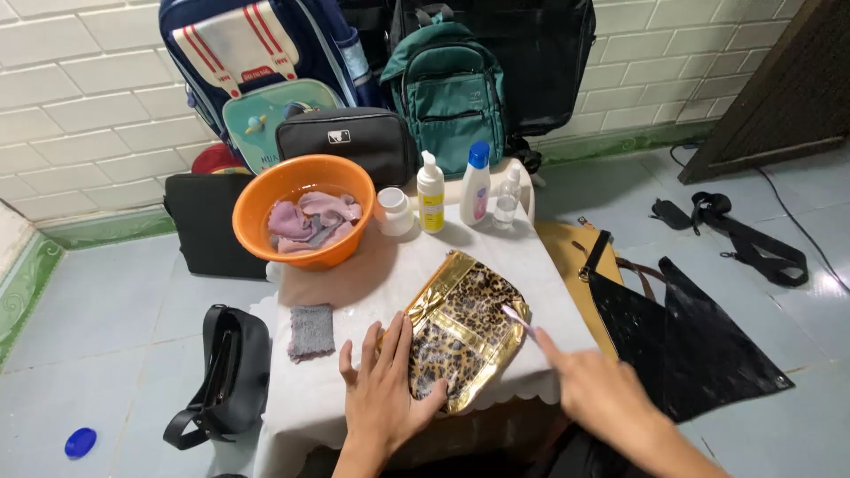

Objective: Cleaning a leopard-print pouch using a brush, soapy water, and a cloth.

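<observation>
Leopard pouch point(462, 329) flat on table point(354, 283), centre-front. L hand point(382, 385) open, palm pressing pouch's left edge. R hand point(595, 382) pinching small brush point(516, 318), tip on pouch's right side.

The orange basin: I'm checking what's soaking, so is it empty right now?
No, the orange basin holds pinkish-purple cloths lying in water.

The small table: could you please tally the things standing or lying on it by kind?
Bottles and jar: 4
Orange basin of cloths: 1
Grey cloth: 1
Leopard-print pouch, under the left hand: 1
Total: 7
</observation>
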